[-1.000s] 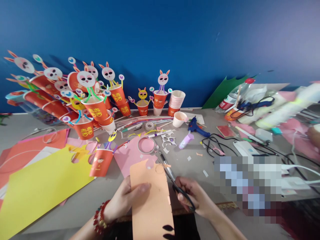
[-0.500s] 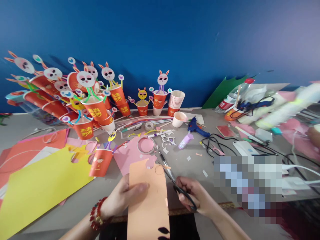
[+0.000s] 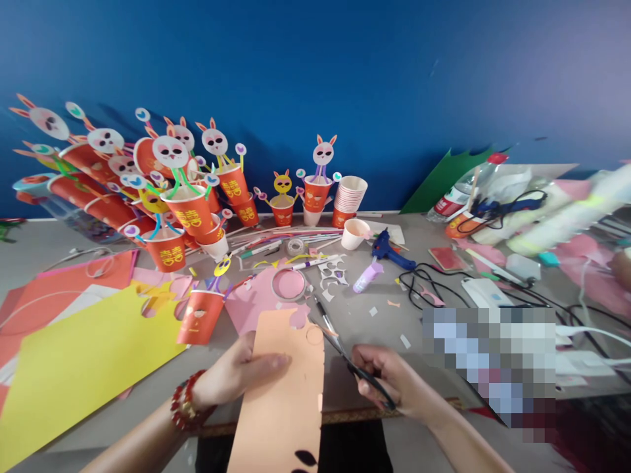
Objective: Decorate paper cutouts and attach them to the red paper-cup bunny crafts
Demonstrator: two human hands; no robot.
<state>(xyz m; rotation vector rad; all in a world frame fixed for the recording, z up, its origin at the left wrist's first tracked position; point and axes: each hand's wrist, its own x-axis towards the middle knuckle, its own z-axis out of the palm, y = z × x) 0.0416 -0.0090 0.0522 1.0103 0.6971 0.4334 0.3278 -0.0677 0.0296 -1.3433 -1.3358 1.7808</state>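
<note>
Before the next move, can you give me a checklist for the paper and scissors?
1. Orange paper gripped by the left hand: ok, thumb on top.
2. Scissors in the right hand: ok.
3. Small drawn circle visible: ok, near the paper's far end.
4. Left-hand fingers under the paper clear of the blades: cannot tell, they're hidden.
5. Pen well away from the blades: not ok, it appears right beside them.

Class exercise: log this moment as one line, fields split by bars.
Left hand: grips peach sheet | Right hand: holds scissors | Blades: at sheet's right edge, near drawn circle | Beyond: pink sheet, pen, glue gun
</note>
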